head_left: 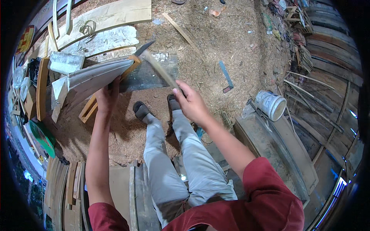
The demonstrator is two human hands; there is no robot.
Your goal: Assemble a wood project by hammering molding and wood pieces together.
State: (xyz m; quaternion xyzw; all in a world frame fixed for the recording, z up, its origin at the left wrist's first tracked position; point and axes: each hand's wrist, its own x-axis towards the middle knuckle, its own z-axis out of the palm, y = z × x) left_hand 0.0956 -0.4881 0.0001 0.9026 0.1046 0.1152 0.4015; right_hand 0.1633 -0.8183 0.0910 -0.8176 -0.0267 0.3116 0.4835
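My right hand (189, 102) is closed around the wooden handle (160, 69) of a hammer, which is smeared by motion. The hammer's dark metal head (144, 47) is over the upper end of an orange-brown wooden frame (134, 64). A whitish panel (98, 75) lies against that frame, tilted. My left hand (108, 94) grips the frame at the panel's lower edge, its fingertips partly hidden. Beneath these lies a dark grey board (154, 75) on the ground.
Wood shavings cover the ground (227, 42). To the right, a blue-handled square (226, 75) lies flat, and a white bucket (271, 104) rests tipped by a long wooden bench (266, 154). Pale planks (115, 15) lie at the far left. A green round object (41, 138) stands at the left.
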